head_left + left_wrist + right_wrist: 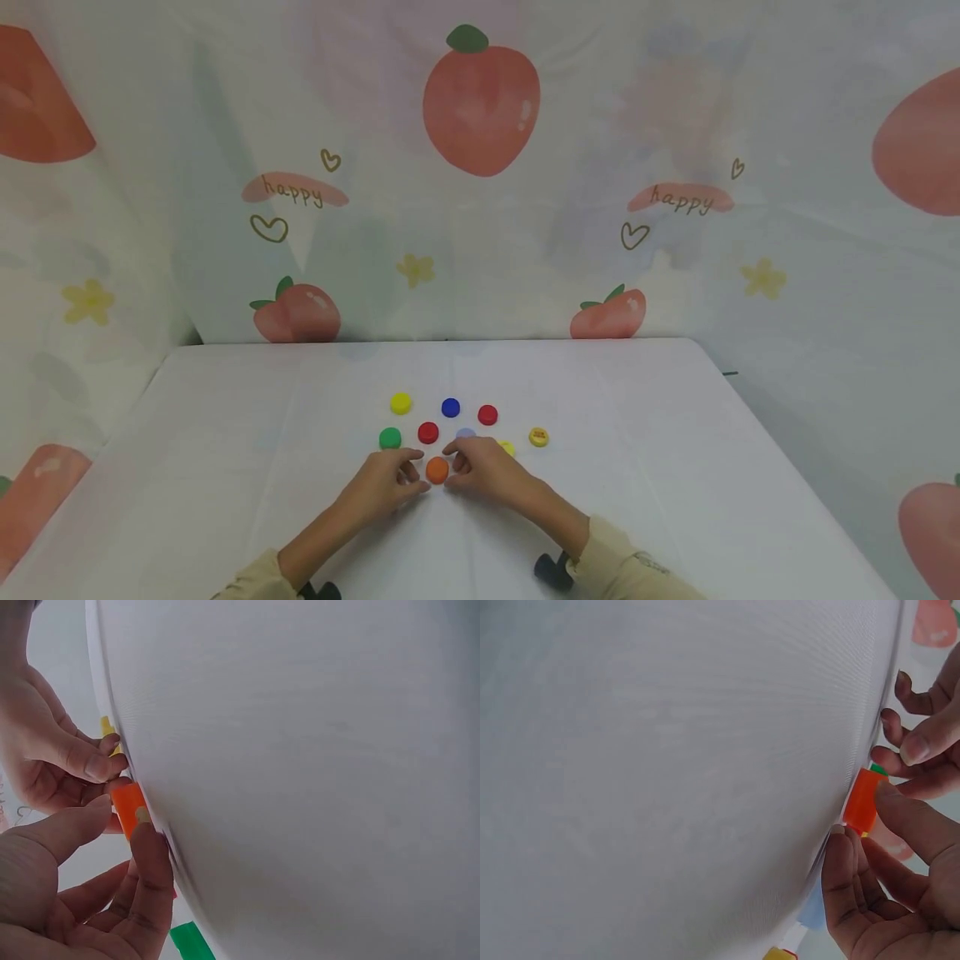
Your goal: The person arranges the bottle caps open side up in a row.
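While an orange bottle cap (437,471) lies on the worktop (637,467), the left hand (381,483) and right hand (486,469) flank it. Both are released.

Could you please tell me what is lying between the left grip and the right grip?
An orange cap lies between the left grip and the right grip; the head view shows this.
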Demonstrator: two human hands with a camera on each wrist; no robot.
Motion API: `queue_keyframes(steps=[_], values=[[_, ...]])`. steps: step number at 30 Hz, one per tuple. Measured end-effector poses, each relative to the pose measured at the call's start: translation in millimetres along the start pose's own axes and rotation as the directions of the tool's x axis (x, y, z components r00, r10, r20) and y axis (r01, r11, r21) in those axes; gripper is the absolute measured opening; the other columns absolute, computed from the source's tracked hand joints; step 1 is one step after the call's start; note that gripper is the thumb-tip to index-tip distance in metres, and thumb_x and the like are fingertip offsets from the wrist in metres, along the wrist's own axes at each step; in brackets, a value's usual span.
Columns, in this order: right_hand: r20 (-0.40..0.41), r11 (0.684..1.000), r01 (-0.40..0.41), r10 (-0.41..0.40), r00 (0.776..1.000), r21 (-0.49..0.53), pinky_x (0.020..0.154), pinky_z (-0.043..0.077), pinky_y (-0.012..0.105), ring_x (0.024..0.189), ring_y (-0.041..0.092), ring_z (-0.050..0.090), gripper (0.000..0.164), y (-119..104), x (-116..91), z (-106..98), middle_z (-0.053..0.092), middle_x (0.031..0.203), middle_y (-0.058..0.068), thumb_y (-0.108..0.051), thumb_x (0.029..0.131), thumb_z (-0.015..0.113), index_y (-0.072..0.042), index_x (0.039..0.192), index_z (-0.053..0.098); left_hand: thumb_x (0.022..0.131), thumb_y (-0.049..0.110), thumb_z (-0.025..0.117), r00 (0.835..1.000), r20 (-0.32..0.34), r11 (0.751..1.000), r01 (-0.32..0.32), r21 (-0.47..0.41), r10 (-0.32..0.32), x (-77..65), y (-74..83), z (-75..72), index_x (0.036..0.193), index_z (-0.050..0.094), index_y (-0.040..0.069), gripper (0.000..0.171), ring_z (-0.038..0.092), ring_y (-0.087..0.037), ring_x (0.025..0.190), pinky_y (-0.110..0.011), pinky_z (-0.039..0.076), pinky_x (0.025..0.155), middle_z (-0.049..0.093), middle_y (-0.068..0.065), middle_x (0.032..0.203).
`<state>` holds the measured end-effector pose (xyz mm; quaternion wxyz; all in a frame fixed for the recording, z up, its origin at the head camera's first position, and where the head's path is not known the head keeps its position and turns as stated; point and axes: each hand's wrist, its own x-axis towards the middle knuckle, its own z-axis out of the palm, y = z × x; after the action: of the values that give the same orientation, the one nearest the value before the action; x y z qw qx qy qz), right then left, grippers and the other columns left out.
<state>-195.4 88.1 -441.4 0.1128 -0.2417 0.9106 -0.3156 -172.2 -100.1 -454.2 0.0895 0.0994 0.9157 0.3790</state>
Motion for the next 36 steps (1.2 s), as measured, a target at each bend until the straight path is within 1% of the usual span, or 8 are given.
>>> queue_keyframes(steps=[5,9,14,20,22,29,33,36], values=[[0.011,1.0,0.002,-0.002,1.0,0.017,0.064,0.048,0.016,0.072,0.007,0.055,0.033,-1.3,2.0,0.7,0.06,0.08,-0.004,-0.011,0.08,0.075,-0.004,0.111,0.065,0.079,0.015,0.076,1.0,0.025,1.0,0.007,0.005,-0.007,2.0,3.2,0.5,0.112,0.066,0.0,0.037,0.053,-0.012,0.065,-0.02,0.049,0.054,0.058,0.003,0.073],[0.017,1.0,0.011,-0.011,1.0,0.003,0.064,0.047,0.016,0.071,0.006,0.054,0.032,-3.5,3.4,2.8,0.06,0.079,-0.005,-0.011,0.08,0.076,-0.003,0.109,0.066,0.08,0.014,0.075,0.999,0.044,1.0,0.012,0.003,-0.012,2.1,4.6,0.4,0.108,0.068,0.0,0.033,0.053,-0.012,0.063,-0.021,0.049,0.052,0.058,0.003,0.072],[0.023,0.999,0.02,-0.019,1.0,-0.032,0.065,0.047,0.015,0.073,0.006,0.054,0.029,-4.5,4.6,3.9,0.06,0.08,-0.005,-0.013,0.079,0.077,-0.005,0.105,0.068,0.08,0.014,0.075,0.999,0.041,1.0,0.008,-0.003,-0.008,0.7,3.9,1.8,0.108,0.068,-0.001,0.032,0.054,-0.012,0.061,-0.022,0.049,0.051,0.058,0.003,0.072],[0.03,0.999,0.027,-0.026,0.999,-0.039,0.066,0.047,0.015,0.075,0.006,0.054,0.026,-4.8,4.4,1.9,0.06,0.081,-0.007,-0.015,0.079,0.077,-0.008,0.103,0.068,0.08,0.015,0.076,0.999,0.039,1.0,0.019,-0.002,-0.019,-0.2,5.9,2.1,0.109,0.067,0.001,0.033,0.054,-0.013,0.064,-0.021,0.049,0.051,0.059,0.002,0.076],[0.028,0.999,0.031,-0.03,0.999,-0.039,0.066,0.047,0.015,0.074,0.005,0.054,0.026,-5.2,4.1,1.6,0.06,0.081,-0.007,-0.015,0.079,0.077,-0.007,0.102,0.067,0.08,0.015,0.076,0.999,0.034,1.0,0.012,-0.006,-0.012,-1.2,6.7,1.6,0.108,0.067,0.002,0.033,0.055,-0.013,0.065,-0.021,0.049,0.051,0.06,0.002,0.078],[0.028,0.999,0.047,-0.047,0.999,-0.026,0.068,0.048,0.015,0.078,0.006,0.06,0.028,-9.5,2.1,-0.3,0.063,0.084,-0.007,-0.015,0.078,0.078,-0.009,0.1,0.063,0.083,0.014,0.073,1.0,0.01,0.997,-0.004,-0.072,0.005,-5.9,8.9,-4.0,0.102,0.062,0.004,0.024,0.061,-0.014,0.069,-0.023,0.051,0.051,0.066,-0.005,0.09],[0.024,0.997,0.076,-0.076,0.997,-0.005,0.071,0.049,0.015,0.083,0.009,0.063,0.028,-12.7,0.6,-1.5,0.066,0.088,-0.004,-0.012,0.078,0.078,-0.009,0.101,0.061,0.083,0.011,0.072,1.0,-0.012,0.993,0.002,-0.119,-0.003,-6.2,11.4,-6.0,0.101,0.06,0.003,0.023,0.061,-0.014,0.066,-0.023,0.051,0.05,0.066,-0.007,0.088],[0.012,0.995,0.095,-0.095,0.995,0.015,0.072,0.048,0.015,0.085,0.009,0.064,0.029,-14.2,-0.6,-2.7,0.067,0.09,-0.003,-0.011,0.078,0.077,-0.009,0.101,0.06,0.084,0.01,0.071,1.0,-0.022,0.989,0.003,-0.148,-0.007,-5.6,11.3,-6.9,0.102,0.06,0.001,0.024,0.061,-0.013,0.063,-0.024,0.051,0.05,0.066,-0.006,0.086]])
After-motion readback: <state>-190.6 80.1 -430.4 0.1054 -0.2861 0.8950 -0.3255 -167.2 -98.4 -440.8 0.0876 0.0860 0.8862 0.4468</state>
